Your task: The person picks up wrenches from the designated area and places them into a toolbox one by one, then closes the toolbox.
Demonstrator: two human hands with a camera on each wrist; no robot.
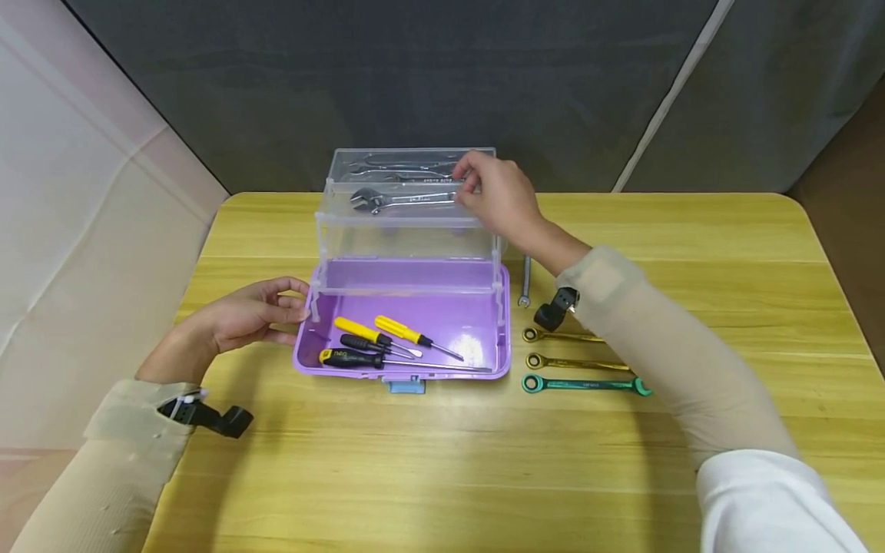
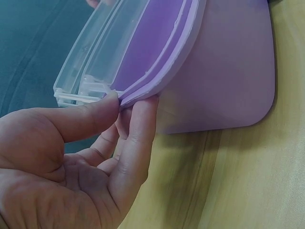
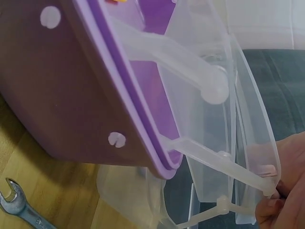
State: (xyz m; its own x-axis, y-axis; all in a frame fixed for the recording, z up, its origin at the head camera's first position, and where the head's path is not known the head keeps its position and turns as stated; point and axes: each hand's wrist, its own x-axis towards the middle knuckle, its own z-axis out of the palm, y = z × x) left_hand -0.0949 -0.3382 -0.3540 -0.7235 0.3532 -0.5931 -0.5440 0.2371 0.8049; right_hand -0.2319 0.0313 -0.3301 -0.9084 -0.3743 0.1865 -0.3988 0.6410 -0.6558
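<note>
Yellow wood tabletop [image 1: 442, 461] fills my view, grey curtain behind it. On it sits the purple toolbox [image 1: 477, 307], its clear upper trays [image 1: 408, 230] swung up and back on their arms. My left hand [image 1: 242, 315] pinches the box's left rim between thumb and curled fingers. My right hand [image 1: 501, 196] has its fingertips closed on the right end of the raised tray, beside an adjustable wrench [image 1: 401, 200]. Three screwdrivers [image 1: 387, 346] lie in the purple base. Right of the box lie a green ratchet spanner [image 1: 584, 384] and two gold ones [image 1: 574, 361].
</note>
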